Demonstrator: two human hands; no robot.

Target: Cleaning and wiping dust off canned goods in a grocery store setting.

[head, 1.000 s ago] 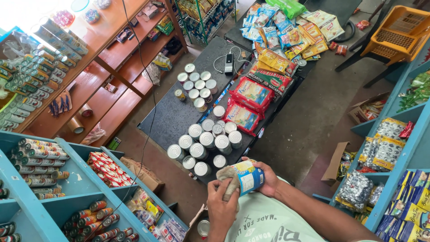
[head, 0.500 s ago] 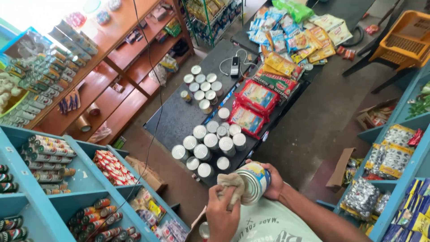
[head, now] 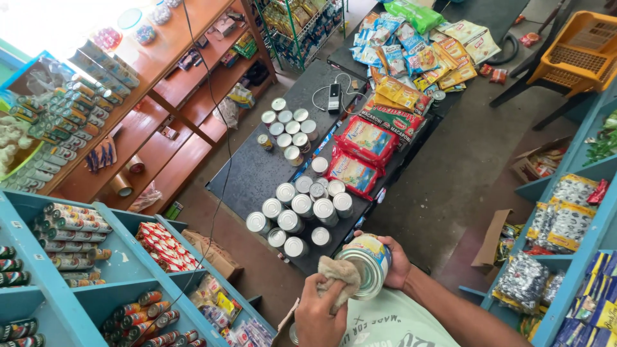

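My right hand holds a tin can with a blue and yellow label, its silver lid tipped toward me. My left hand presses a beige cloth against that lid. Both hands are close to my chest, just in front of the near edge of a dark table. Several silver-topped cans stand grouped on the table right beyond my hands, and another group of cans stands farther back.
Red pasta packets and colourful snack bags cover the table's right side, with a phone on a cable. Blue shelves of tins stand left, blue racks of packets right, an orange basket far right.
The can has turned in my right hand so its lid faces up toward me, and my left hand has brought the cloth onto the lid. The view has shifted slightly.
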